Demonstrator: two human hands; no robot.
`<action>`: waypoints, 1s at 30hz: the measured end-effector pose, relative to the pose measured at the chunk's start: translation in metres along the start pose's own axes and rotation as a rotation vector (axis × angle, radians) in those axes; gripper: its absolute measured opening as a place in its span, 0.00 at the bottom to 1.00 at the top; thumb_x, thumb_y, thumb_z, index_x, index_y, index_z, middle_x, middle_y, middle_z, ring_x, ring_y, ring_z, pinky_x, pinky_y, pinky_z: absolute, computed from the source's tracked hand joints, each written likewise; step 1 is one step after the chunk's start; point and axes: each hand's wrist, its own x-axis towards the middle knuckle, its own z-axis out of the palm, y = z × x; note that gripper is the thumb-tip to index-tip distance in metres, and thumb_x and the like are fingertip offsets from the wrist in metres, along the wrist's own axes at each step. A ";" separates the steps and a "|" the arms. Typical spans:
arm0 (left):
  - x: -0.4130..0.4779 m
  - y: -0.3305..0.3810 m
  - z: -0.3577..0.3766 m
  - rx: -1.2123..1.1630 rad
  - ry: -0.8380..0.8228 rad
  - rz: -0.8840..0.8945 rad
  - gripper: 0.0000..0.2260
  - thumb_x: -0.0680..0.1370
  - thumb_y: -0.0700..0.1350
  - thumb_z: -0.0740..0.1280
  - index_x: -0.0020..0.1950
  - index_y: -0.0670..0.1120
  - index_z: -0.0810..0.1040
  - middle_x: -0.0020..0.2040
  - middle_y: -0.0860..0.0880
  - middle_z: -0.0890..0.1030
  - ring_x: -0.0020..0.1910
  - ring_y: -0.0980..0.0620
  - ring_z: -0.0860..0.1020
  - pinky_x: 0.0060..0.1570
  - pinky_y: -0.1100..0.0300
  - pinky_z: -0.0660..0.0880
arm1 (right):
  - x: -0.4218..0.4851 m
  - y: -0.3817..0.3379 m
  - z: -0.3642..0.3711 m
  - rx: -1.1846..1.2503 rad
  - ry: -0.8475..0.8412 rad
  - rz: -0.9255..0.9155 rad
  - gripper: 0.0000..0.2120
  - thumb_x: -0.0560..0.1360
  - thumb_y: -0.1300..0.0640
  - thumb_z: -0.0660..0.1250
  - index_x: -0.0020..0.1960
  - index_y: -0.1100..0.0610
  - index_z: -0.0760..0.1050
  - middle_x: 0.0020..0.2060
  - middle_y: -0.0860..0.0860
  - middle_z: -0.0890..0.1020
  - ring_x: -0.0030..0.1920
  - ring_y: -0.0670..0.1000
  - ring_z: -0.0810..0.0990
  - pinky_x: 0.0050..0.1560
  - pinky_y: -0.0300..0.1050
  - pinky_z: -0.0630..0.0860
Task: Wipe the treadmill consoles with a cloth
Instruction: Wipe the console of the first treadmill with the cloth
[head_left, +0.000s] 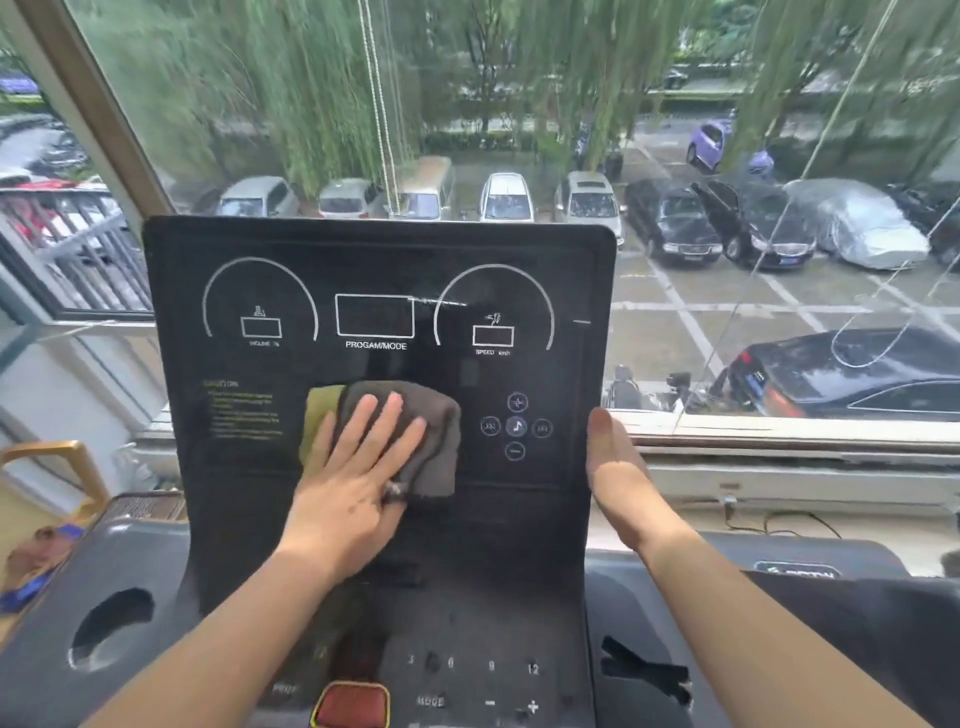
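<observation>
Cloth (415, 431) | pressed by flat, open-fingered left hand (358, 467), console (379, 249) centre | right hand (618, 478): 3 o'clock edge, grip hidden, cannot tell | advice: even pressure, overlapping strokes toward 12 o'clock

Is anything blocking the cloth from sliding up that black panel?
Nothing visible. The left hand presses the cloth flat on the console, whose face above is bare; the right hand only touches its right edge.

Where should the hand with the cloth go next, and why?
Probably slide the cloth to the right, over the round buttons. The left hand presses it flat just beside them, and the right hand holds the right edge of the console, so the panel looks steadied for that stroke.
</observation>
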 end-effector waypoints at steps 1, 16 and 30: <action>-0.002 0.003 -0.001 -0.076 0.009 -0.170 0.40 0.74 0.52 0.63 0.84 0.54 0.51 0.85 0.49 0.47 0.84 0.45 0.45 0.80 0.41 0.45 | 0.001 0.000 0.000 -0.015 0.005 -0.002 0.33 0.81 0.29 0.45 0.80 0.43 0.60 0.77 0.39 0.65 0.79 0.45 0.61 0.79 0.46 0.54; 0.082 0.051 -0.033 -0.134 0.010 -0.008 0.35 0.78 0.57 0.57 0.84 0.58 0.48 0.84 0.54 0.41 0.83 0.49 0.36 0.80 0.40 0.38 | -0.002 -0.006 -0.008 -0.021 -0.043 0.040 0.35 0.80 0.29 0.46 0.82 0.43 0.57 0.79 0.41 0.63 0.80 0.48 0.59 0.77 0.47 0.54; 0.092 0.116 -0.023 -0.103 0.078 0.306 0.38 0.75 0.54 0.68 0.84 0.54 0.57 0.85 0.49 0.50 0.84 0.45 0.44 0.80 0.37 0.42 | 0.001 0.005 0.002 0.070 -0.026 -0.090 0.11 0.87 0.50 0.55 0.64 0.39 0.72 0.60 0.38 0.79 0.62 0.36 0.75 0.56 0.34 0.70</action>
